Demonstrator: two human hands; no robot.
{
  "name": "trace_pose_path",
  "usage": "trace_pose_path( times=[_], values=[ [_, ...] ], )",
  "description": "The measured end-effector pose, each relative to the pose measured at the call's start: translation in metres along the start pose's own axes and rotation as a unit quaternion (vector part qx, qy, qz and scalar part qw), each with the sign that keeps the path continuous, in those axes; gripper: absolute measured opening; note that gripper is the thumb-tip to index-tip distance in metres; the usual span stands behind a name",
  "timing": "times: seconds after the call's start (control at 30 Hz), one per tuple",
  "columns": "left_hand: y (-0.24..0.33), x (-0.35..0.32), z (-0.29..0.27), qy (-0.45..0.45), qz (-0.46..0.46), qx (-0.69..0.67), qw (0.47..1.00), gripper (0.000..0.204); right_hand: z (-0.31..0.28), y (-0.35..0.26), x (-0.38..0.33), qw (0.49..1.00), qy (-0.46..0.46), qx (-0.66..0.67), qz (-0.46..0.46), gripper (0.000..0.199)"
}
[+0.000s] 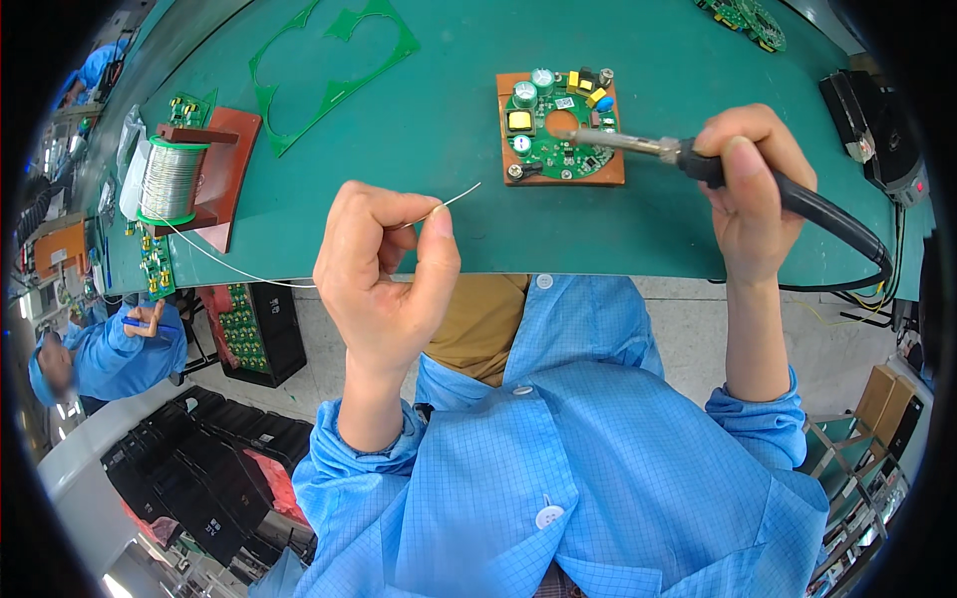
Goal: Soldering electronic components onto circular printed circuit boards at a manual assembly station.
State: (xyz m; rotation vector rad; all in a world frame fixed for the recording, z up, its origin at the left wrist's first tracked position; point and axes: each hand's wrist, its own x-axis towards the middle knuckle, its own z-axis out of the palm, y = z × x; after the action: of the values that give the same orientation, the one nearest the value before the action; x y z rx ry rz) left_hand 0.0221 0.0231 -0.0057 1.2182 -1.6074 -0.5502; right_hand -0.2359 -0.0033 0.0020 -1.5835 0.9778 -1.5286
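Between the thumb and forefinger of my left hand [387, 261] I pinch a length of solder wire [461, 194], its free end pointing up and right. The wire trails back to a solder spool [171, 181] on a reddish-brown stand [231, 169]. My right hand [755, 184] grips a soldering iron [703, 162] by its black handle. The iron's tip reaches left over a round green circuit board [546, 157], and whether it touches the board I cannot tell. Capacitors, yellow-wrapped parts and a blue disc stand on the board, which sits in a brown square fixture [518, 182].
A cut-out green board frame [344, 98] lies on the green mat [399, 140]. More circuit boards [750, 22] are at the far right. A black box-shaped device [867, 125] stands at the right edge. Black crates [204, 468] and a seated person [110, 349] are at left.
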Motion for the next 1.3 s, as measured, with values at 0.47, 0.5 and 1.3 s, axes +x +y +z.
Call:
trace_pose_path(
  times=[0.47,0.5,1.3],
  values=[
    [-0.018,-0.004,0.001,-0.003,-0.073,-0.08,0.994,0.006,-0.103,-0.004,-0.013,0.97,0.235,0.016,-0.058,0.026],
    [-0.018,-0.005,0.001,-0.003,-0.076,-0.078,0.994,0.005,-0.117,-0.007,-0.013,0.965,0.253,-0.015,-0.072,0.026],
    [-0.019,-0.004,0.005,0.024,-0.048,-0.065,0.996,0.006,-0.064,-0.005,-0.003,0.992,0.104,0.031,-0.057,0.034]
  ],
)
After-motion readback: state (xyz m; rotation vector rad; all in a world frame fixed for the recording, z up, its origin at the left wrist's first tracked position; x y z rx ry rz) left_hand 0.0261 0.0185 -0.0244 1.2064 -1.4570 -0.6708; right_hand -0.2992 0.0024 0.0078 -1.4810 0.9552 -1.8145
